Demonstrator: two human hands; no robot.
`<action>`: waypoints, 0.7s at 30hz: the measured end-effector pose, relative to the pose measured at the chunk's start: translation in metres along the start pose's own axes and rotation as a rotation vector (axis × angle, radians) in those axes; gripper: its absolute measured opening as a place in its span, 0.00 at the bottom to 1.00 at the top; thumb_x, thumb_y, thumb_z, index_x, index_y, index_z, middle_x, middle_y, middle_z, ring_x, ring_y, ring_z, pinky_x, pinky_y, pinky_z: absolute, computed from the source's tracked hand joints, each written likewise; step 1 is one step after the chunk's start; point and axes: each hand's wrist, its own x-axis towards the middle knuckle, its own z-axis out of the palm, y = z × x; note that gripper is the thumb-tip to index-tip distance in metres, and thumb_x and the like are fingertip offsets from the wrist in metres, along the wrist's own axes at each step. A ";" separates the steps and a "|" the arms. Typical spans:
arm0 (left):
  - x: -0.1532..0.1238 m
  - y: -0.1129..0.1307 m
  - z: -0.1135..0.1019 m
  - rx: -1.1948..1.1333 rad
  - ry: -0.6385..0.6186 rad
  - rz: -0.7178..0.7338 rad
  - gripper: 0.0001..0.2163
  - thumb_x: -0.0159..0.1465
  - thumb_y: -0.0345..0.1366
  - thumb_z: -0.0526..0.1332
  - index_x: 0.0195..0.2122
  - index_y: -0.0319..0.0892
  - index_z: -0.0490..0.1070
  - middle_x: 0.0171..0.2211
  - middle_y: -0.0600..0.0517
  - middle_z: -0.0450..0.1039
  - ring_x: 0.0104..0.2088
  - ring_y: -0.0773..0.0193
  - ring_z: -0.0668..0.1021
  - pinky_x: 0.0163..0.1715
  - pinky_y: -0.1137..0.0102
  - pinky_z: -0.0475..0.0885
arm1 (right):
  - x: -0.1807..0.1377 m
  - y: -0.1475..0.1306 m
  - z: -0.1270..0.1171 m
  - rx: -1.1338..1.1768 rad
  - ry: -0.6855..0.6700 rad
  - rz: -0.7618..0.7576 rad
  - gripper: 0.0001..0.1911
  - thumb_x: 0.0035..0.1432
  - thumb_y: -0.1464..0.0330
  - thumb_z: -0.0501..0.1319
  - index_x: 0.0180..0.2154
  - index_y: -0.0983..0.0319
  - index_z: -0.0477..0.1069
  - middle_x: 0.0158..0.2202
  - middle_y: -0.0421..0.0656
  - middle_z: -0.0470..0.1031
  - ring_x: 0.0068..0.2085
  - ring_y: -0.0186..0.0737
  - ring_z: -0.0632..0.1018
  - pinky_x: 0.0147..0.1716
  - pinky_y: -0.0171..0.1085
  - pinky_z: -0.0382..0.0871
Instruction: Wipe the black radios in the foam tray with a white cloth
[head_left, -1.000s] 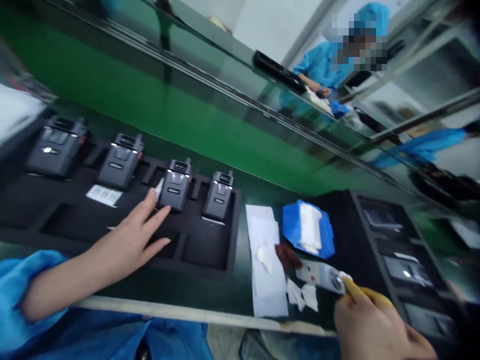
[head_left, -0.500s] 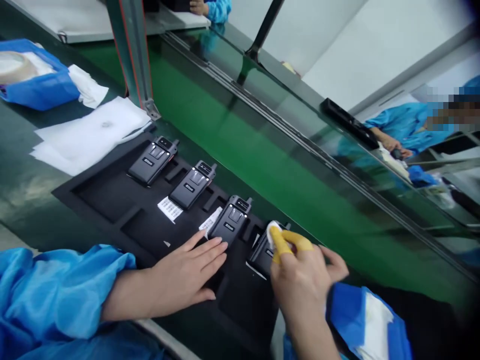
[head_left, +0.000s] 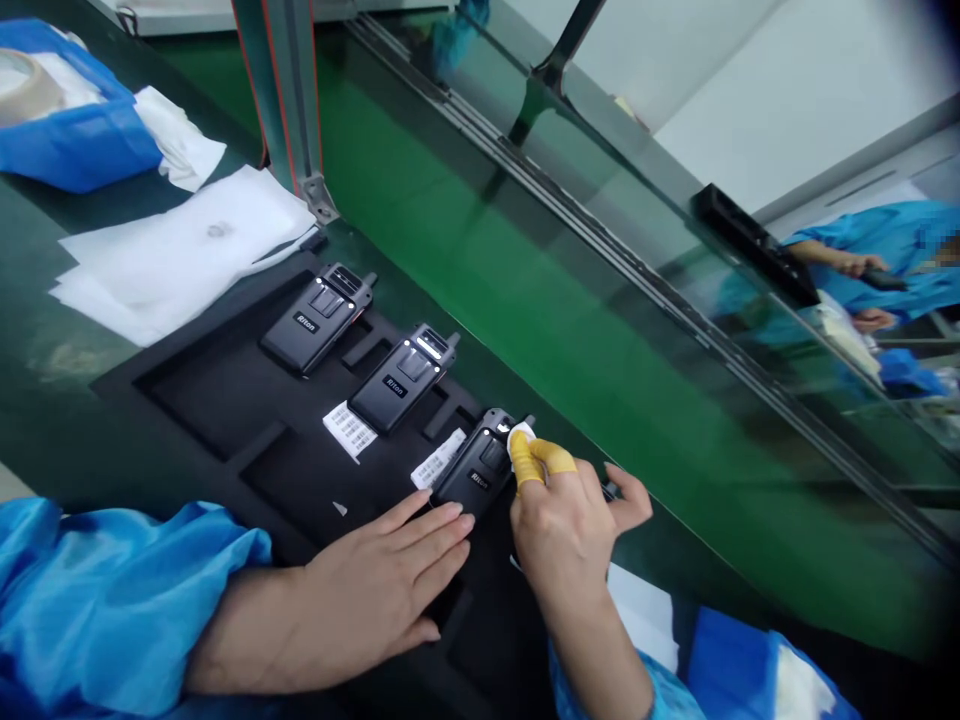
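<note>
1. Third radio [head_left: 478, 470], black, lies in the foam tray [head_left: 202, 395] just below the frame's centre, top end pointing to the upper right.
2. Small white pad [head_left: 520, 438] sits against the radio's top end, pinched between 2 fingers in yellow finger cots [head_left: 536, 462].
3. Right hand [head_left: 566, 525] comes up from the bottom centre, wrist low, thumb and forefinger closed tight on the pad, the other fingers spread loose to the right.
4. Left hand [head_left: 382, 590] lies flat and palm down on the tray at lower centre, fingers straight and together, tips touching the near end of the third radio; it grips nothing.
5. Left forearm runs in from the lower left in a blue sleeve [head_left: 97, 600].
6. 2 more radios lie in the tray up and to the left: second radio [head_left: 401, 378] and first radio [head_left: 316, 320], each in its own slot, well apart.
7. 2 white barcode labels [head_left: 349, 430] lie on the tray beside the second and third radios.
8. White paper sheets [head_left: 180, 250] lie at the upper left; a blue bin [head_left: 67, 150] sits in the top left corner.
9. Green conveyor belt [head_left: 487, 260] crosses diagonally behind the tray.
10. Another person's blue sleeve [head_left: 885, 235] shows at the right edge.
</note>
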 end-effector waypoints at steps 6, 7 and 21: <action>0.002 0.000 -0.003 0.010 0.003 -0.008 0.23 0.69 0.44 0.49 0.57 0.32 0.61 0.59 0.43 0.64 0.60 0.57 0.64 0.62 0.59 0.46 | 0.007 -0.003 0.004 0.039 -0.004 0.026 0.11 0.54 0.78 0.51 0.31 0.59 0.68 0.27 0.36 0.70 0.33 0.33 0.68 0.50 0.47 0.48; 0.002 0.000 -0.004 0.016 -0.003 -0.004 0.22 0.69 0.44 0.49 0.57 0.32 0.62 0.58 0.44 0.64 0.60 0.57 0.64 0.61 0.59 0.47 | 0.006 -0.002 0.003 0.066 0.006 0.072 0.10 0.55 0.77 0.51 0.31 0.59 0.67 0.27 0.35 0.69 0.32 0.33 0.68 0.50 0.46 0.49; 0.002 -0.001 -0.005 0.020 -0.026 -0.002 0.22 0.71 0.43 0.43 0.57 0.33 0.62 0.58 0.45 0.64 0.60 0.58 0.63 0.62 0.59 0.40 | 0.014 0.001 0.005 -0.009 0.004 0.041 0.10 0.56 0.78 0.51 0.31 0.61 0.68 0.28 0.37 0.69 0.32 0.34 0.67 0.50 0.48 0.49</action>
